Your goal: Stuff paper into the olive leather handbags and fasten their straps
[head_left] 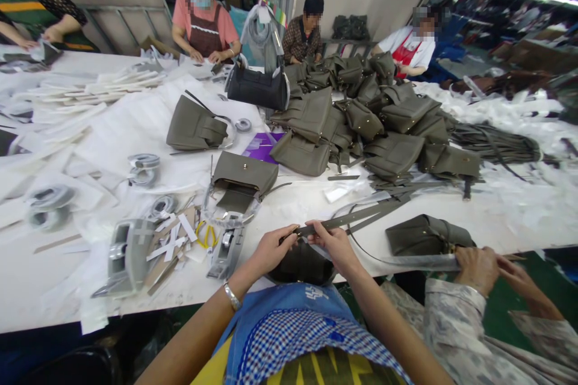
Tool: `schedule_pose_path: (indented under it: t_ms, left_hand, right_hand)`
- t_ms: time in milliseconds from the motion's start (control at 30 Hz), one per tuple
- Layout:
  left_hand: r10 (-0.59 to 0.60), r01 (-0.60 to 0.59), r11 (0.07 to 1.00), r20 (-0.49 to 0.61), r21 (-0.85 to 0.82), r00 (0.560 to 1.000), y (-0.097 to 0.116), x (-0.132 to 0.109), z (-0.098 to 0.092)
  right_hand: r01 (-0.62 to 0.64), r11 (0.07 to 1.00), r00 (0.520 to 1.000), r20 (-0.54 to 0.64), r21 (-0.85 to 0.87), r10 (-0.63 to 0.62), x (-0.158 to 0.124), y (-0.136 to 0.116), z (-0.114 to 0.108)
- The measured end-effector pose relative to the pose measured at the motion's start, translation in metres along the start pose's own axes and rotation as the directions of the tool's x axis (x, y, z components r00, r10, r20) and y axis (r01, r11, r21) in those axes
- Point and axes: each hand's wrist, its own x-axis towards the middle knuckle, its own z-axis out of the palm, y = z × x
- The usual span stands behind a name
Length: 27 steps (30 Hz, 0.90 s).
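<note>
A dark olive strap point(356, 215) runs between my two hands at the table's front edge and trails off to the upper right. My left hand point(276, 248) pinches its near end, close to a small metal piece. Fingers of my right hand point(335, 245) close round the same strap a little farther along. Beneath both hands rests a dark bag point(300, 264), partly hidden by them and close against my apron. To the left of my left hand stands a tape dispenser point(224, 252), with yellow-handled scissors point(206, 234) beside it.
An open olive bag point(246, 174) lies ahead, left of a large pile of olive bags point(316, 114). Another dispenser point(130, 252) stands at left among paper scraps. At right, a co-worker's hands point(481, 267) hold a wrapped strap beside a bag point(428, 234). Several people work across the table.
</note>
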Motion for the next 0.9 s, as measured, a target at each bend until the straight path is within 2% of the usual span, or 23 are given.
schedule_pose_path:
  t_ms: [100, 300, 400, 500, 567, 700, 833, 900]
  left_hand:
    - [-0.017, 0.017, 1.0, -0.006, -0.012, 1.0, -0.001, 0.001, 0.0]
    - [-0.052, 0.052, 0.998, 0.006, -0.02, 0.999, 0.0, 0.002, 0.002]
    - [-0.056, 0.057, 0.998, 0.031, -0.012, 0.998, 0.001, 0.003, 0.001]
    - [-0.054, 0.053, 0.998, 0.055, 0.018, 0.997, 0.003, 0.005, -0.002]
    - [-0.048, 0.045, 0.998, 0.066, 0.047, 0.997, 0.006, 0.006, -0.004]
    - [-0.023, 0.015, 0.995, 0.09, 0.097, 0.996, 0.013, 0.007, -0.006]
    - [0.013, -0.023, 0.992, 0.084, 0.121, 0.996, 0.017, 0.008, -0.002]
    - [0.019, -0.027, 0.994, 0.067, 0.108, 0.998, 0.016, 0.008, 0.002]
  right_hand:
    - [-0.007, 0.996, 1.0, 0.025, 0.084, 0.005, 0.002, 0.004, 0.0]
    - [-0.025, 0.996, 0.999, 0.026, 0.086, 0.023, -0.001, 0.005, -0.002]
    - [-0.001, 0.999, 1.0, 0.022, 0.045, 0.0, -0.003, 0.007, -0.002]
    - [0.082, 0.993, 0.997, 0.009, -0.085, -0.082, -0.006, 0.007, 0.0]
    - [0.17, 0.958, 0.984, -0.007, -0.231, -0.177, -0.01, 0.007, 0.001]
    - [0.323, 0.823, 0.932, 0.005, -0.467, -0.362, -0.02, 0.006, 0.006]
    - [0.428, 0.714, 0.888, 0.112, -0.555, -0.445, -0.024, 0.01, 0.013]
    - [0.446, 0.701, 0.885, 0.16, -0.557, -0.436, -0.024, 0.01, 0.014]
